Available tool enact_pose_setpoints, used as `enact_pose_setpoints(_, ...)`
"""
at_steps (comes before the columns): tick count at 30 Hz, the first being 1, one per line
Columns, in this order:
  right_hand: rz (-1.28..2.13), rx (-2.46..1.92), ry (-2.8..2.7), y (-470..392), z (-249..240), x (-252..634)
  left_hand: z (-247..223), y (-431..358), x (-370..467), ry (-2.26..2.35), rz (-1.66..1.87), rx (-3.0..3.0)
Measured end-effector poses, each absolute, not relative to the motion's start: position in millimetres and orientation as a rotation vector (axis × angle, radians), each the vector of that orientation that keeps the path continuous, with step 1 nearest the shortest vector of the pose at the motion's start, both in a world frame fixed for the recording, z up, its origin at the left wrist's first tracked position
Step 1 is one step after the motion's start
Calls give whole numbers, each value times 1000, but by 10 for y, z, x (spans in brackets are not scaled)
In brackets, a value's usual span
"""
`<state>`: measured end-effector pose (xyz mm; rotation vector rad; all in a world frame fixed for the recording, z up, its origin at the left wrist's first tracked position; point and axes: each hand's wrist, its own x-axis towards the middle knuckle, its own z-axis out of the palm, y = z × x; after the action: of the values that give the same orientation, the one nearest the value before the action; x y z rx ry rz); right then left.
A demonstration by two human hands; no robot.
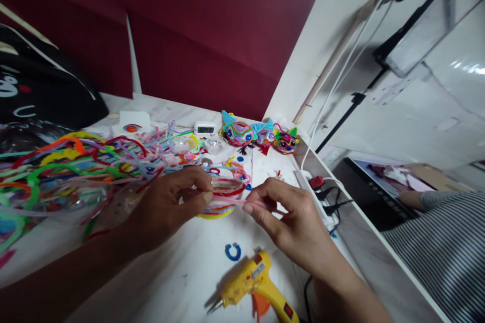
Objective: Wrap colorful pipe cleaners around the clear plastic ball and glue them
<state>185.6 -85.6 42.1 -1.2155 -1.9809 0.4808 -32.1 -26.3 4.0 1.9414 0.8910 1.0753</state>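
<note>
A pale pink pipe cleaner point(229, 202) stretches between my two hands over the white table. My left hand point(170, 202) pinches one part of it between thumb and forefinger. Farther along, my right hand point(282, 209) is closed on the same strip with the fingertips together. Just behind and beneath the strip sits a round piece point(227, 186) ringed with red, yellow and other coloured pipe cleaners, partly hidden by my left hand. A small blue curled piece point(233, 252) lies nearer to me.
A yellow hot glue gun point(250, 277) lies in front. Loose pipe cleaners point(94, 161) heap up at left. Several decorated animal-face ornaments point(238, 133) and a small digital timer point(205, 128) stand at the back. A power strip point(318, 197) runs along the right; beyond it is a person in a striped top point(447, 242).
</note>
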Motion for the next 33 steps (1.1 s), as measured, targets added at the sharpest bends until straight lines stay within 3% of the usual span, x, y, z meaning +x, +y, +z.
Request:
enact_pose_setpoints(19, 315, -1105, -1994, -943, 419, 1805, -13, -222, -350, 806, 1175, 1723)
enact_pose_setpoints(33, 324, -1194, -1983, -779, 359, 1881, 12, -255, -245, 864, 1013, 1630)
